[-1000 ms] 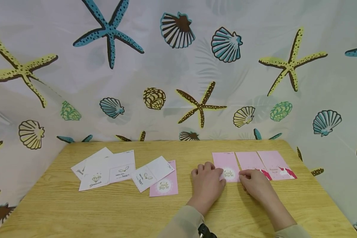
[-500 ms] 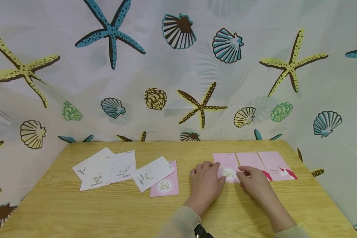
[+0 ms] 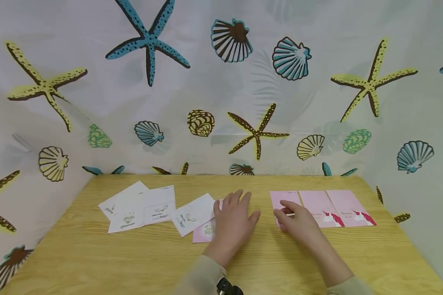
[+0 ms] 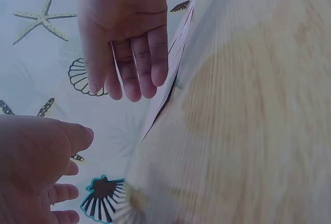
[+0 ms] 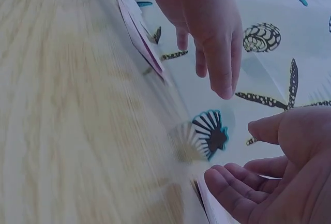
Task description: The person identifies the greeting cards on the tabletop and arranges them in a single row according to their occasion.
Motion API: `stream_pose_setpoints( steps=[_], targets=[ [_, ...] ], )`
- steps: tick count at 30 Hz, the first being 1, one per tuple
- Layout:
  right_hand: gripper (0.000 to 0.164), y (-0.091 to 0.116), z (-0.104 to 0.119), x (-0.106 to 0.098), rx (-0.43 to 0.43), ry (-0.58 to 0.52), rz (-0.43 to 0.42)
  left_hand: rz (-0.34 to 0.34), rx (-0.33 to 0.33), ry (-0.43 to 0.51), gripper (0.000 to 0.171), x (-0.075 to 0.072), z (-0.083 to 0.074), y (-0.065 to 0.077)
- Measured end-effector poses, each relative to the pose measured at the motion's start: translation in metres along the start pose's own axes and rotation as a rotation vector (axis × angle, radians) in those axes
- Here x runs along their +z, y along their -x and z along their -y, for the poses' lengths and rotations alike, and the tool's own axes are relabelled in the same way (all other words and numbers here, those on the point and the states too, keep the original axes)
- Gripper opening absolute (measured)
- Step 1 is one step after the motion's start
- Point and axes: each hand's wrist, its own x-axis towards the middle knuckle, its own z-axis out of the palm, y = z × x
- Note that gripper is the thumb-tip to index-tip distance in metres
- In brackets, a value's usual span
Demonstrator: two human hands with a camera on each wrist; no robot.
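In the head view my left hand [image 3: 234, 223] hovers with spread fingers over the right part of a pink "Smile More" card [image 3: 203, 234], covering much of it. A white card [image 3: 201, 207] with a wing print overlaps that pink card. My right hand [image 3: 297, 221], fingers loosely bent, is over the lower part of another pink card [image 3: 283, 196], hiding its print. Two pink unicorn cards [image 3: 315, 200] lie in line to its right. Both wrist views show empty palms and fingers, with the left hand [image 4: 39, 169] and right hand [image 5: 289, 167] apart.
Several white cards [image 3: 129, 205] with diamond and wing prints overlap at the left of the wooden table [image 3: 133, 262]. A cloth with starfish and shell prints [image 3: 221, 94] hangs behind the table and along its sides.
My left hand has left the right-hand pink card and moved left over the other "Smile More" card. My right hand has shifted slightly left over the pink card; the view has turned a little left.
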Motion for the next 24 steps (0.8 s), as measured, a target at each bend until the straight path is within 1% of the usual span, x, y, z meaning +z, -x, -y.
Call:
stream_pose_setpoints(
  steps=[6,9,12,17,20,24],
  targets=[
    [0.06,-0.001,0.015,0.018,-0.032,-0.092,0.028,-0.03,-0.043,0.007,0.059,-0.02,0.033,0.007],
    [0.06,-0.001,0.023,0.027,-0.051,-0.093,0.049,-0.046,-0.074,0.011,0.059,-0.028,0.053,0.011],
    [0.058,-0.001,0.032,0.036,-0.07,-0.108,0.065,-0.055,-0.106,0.02,0.06,-0.033,0.072,0.015],
    [0.057,-0.001,0.042,0.054,-0.071,-0.164,0.102,-0.062,-0.151,0.017,0.061,-0.039,0.103,0.023],
    [0.058,-0.002,0.047,0.064,-0.07,-0.187,0.124,-0.061,-0.167,0.015,0.062,-0.044,0.118,0.029],
    [0.058,-0.002,0.052,0.073,-0.062,-0.226,0.142,-0.043,-0.174,0.018,0.063,-0.051,0.128,0.034]
  ],
)
